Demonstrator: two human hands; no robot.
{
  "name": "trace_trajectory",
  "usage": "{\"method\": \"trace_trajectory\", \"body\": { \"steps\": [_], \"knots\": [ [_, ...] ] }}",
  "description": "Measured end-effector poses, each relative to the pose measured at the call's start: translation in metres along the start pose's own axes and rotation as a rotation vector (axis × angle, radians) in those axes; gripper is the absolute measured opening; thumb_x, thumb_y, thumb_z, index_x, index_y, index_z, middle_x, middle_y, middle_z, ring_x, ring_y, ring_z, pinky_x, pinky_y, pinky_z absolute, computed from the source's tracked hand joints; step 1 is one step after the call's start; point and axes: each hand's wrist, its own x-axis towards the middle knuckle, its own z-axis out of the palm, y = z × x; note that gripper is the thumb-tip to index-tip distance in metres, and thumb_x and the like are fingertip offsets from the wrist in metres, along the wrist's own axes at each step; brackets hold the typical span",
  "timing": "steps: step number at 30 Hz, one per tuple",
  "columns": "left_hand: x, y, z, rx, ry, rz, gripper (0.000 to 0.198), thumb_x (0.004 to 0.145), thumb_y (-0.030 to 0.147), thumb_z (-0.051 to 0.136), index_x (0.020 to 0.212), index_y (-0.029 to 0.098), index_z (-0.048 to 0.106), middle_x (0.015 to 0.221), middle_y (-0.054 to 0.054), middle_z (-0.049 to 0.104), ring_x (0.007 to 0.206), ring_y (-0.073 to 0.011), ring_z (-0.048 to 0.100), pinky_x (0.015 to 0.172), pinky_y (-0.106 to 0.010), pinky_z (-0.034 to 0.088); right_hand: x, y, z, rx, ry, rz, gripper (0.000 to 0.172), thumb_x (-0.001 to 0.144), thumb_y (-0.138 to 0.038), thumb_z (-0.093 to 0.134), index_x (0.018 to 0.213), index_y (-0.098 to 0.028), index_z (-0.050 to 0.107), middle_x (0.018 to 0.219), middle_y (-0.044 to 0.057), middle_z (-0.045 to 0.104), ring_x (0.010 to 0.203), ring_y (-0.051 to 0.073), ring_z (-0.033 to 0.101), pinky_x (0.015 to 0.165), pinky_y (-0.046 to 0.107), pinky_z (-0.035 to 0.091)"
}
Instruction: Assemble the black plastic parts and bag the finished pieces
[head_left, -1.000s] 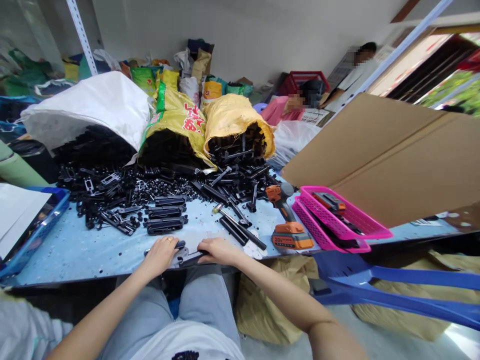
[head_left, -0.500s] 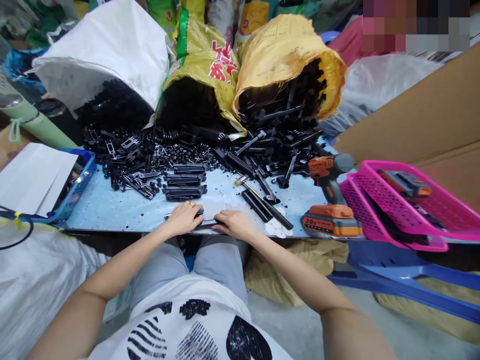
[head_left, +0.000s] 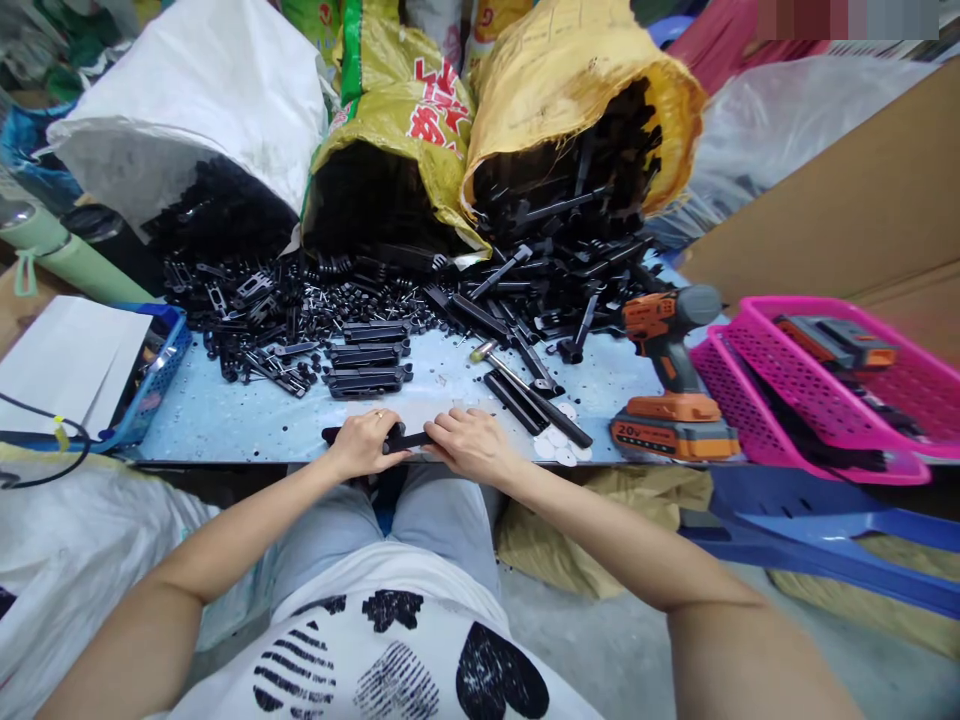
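Note:
At the table's front edge a long black plastic part [head_left: 412, 441] lies between my two hands. My left hand [head_left: 365, 442] is closed round its left portion; a dark end sticks out past the palm. The fingers of my right hand [head_left: 466, 440] pinch its right end. My grip hides much of its shape. Just beyond my left hand, several similar black parts [head_left: 367, 380] lie stacked in rows. Right of my right hand are a hammer [head_left: 536, 395] with a black handle, two black channel-shaped strips [head_left: 516, 402] and white discs [head_left: 556, 446].
Loose black parts and small pins [head_left: 360, 300] spread before a white sack [head_left: 202, 90], a green-yellow sack [head_left: 390, 130] and a yellow sack [head_left: 555, 90]. An orange cordless drill [head_left: 664, 375] stands at right, beside pink baskets [head_left: 795, 425]. A blue basket [head_left: 161, 375] holds papers at left.
The black part between my hands has been turned, showing a dark side where a shinier face showed before. My right hand has shifted slightly. The whole view has tilted a little.

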Motion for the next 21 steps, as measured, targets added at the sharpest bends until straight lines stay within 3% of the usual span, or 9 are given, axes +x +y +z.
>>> {"method": "trace_trajectory", "body": {
  "steps": [3, 6, 9, 13, 15, 17, 21],
  "knots": [
    [0.003, 0.007, 0.0, 0.025, -0.061, -0.024, 0.05, 0.081, 0.06, 0.051, 0.103, 0.016, 0.052, 0.093, -0.009, 0.061, 0.088, -0.0238, 0.059, 0.075, -0.032, 0.044, -0.005, 0.011, 0.016, 0.034, 0.031, 0.02, 0.037, 0.096, -0.045, 0.033, 0.097, -0.019, 0.06, 0.087, 0.009, 0.061, 0.082, 0.02, 0.052, 0.068, 0.031, 0.029],
    [0.03, 0.016, -0.006, 0.049, -0.104, 0.107, 0.056, 0.082, 0.06, 0.051, 0.116, 0.015, 0.049, 0.107, -0.012, 0.059, 0.104, -0.0258, 0.052, 0.086, -0.036, 0.04, -0.016, 0.026, 0.039, 0.096, 0.072, 0.014, 0.039, 0.095, -0.047, 0.034, 0.1, -0.019, 0.061, 0.091, 0.008, 0.062, 0.084, 0.019, 0.052, 0.07, 0.03, 0.032],
    [0.091, 0.016, -0.015, 0.111, -0.005, 0.108, 0.041, 0.093, 0.038, 0.04, 0.127, 0.015, 0.044, 0.12, -0.013, 0.053, 0.114, -0.025, 0.043, 0.094, -0.039, 0.032, -0.03, 0.034, 0.055, 0.157, 0.105, 0.031, 0.039, 0.094, -0.048, 0.037, 0.103, -0.019, 0.061, 0.099, 0.009, 0.062, 0.089, 0.019, 0.053, 0.076, 0.031, 0.035],
    [0.182, -0.001, -0.014, 0.229, 0.009, -0.09, 0.03, 0.087, 0.007, 0.035, 0.102, 0.007, 0.061, 0.108, -0.019, 0.058, 0.107, -0.0278, 0.043, 0.09, -0.044, 0.029, -0.036, 0.039, 0.052, 0.171, 0.07, 0.076, 0.039, 0.093, -0.049, 0.038, 0.101, -0.019, 0.061, 0.096, 0.008, 0.062, 0.089, 0.019, 0.052, 0.079, 0.031, 0.036],
    [0.209, -0.008, -0.008, 0.23, 0.017, -0.13, 0.028, 0.085, 0.004, 0.037, 0.094, 0.005, 0.063, 0.101, -0.02, 0.061, 0.105, -0.0293, 0.043, 0.089, -0.046, 0.029, -0.025, 0.052, 0.044, 0.131, 0.08, 0.166, 0.038, 0.094, -0.046, 0.036, 0.103, -0.018, 0.061, 0.095, 0.008, 0.063, 0.091, 0.02, 0.051, 0.079, 0.031, 0.036],
    [0.221, -0.007, -0.003, 0.217, 0.036, -0.149, 0.026, 0.084, 0.003, 0.039, 0.091, 0.005, 0.064, 0.096, -0.02, 0.062, 0.103, -0.0293, 0.044, 0.088, -0.046, 0.03, -0.002, 0.075, 0.035, 0.055, 0.12, 0.304, 0.034, 0.096, -0.038, 0.034, 0.105, -0.016, 0.059, 0.098, 0.01, 0.062, 0.093, 0.021, 0.05, 0.08, 0.031, 0.036],
    [0.207, 0.004, -0.015, 0.198, 0.092, -0.173, 0.026, 0.086, 0.005, 0.038, 0.097, 0.002, 0.061, 0.101, -0.021, 0.061, 0.102, -0.0275, 0.047, 0.087, -0.042, 0.033, 0.06, 0.127, 0.025, -0.144, 0.041, 0.473, 0.03, 0.094, -0.017, 0.031, 0.108, -0.015, 0.057, 0.106, 0.013, 0.06, 0.1, 0.023, 0.047, 0.078, 0.032, 0.035]
  ]
}}
